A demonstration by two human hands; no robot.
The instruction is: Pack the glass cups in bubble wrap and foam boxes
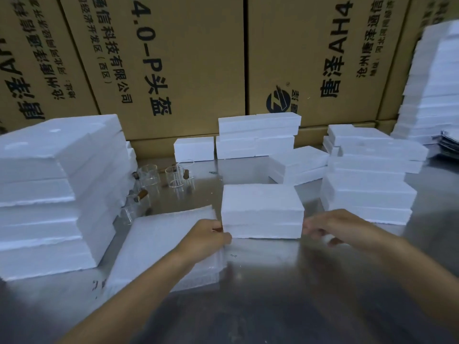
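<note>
White foam box (262, 209) | left hand (207, 238) grips it | right hand (342, 228) blurred, grip unclear

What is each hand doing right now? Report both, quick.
Left hand: grips the left end of the closed foam box.
Right hand: blurred at the box's right end; grip cannot be told.
</note>
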